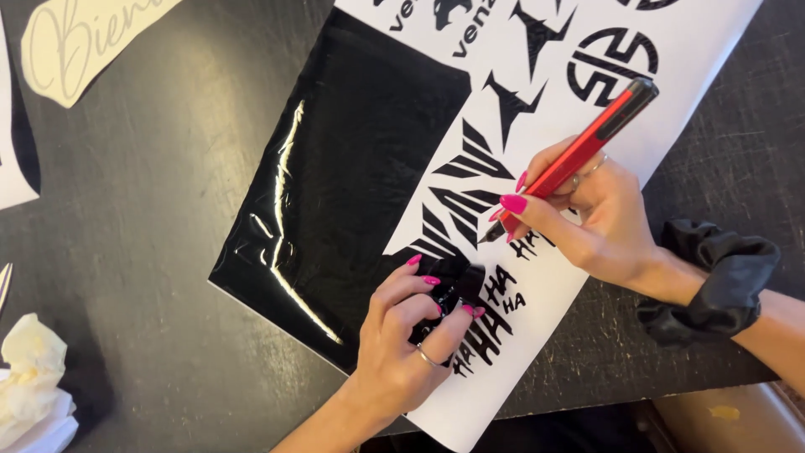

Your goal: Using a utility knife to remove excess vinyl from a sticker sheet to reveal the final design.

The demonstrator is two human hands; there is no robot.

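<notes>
I keep my right hand [599, 222] closed around the red tool [579, 159] the way I would hold a pen, its black tip resting on the vinyl sheet [352, 184] just beside the zigzag shape [457, 197], so the point can get under a thin edge. My left hand [411, 331] lies below that shape, fingers curled and pinched together on a crumpled strip of black vinyl [457, 281] lifted off the white backing; gripping it there keeps the loose piece taut and clear of the lettering beside it. The black, unpeeled part of the sheet lies to the left of the zigzag shape, shiny and creased. A black scrunchie [713, 281] sits on my right wrist. Crumpled paper [29, 382] lies far left of the sheet, on the dark table [142, 210].
</notes>
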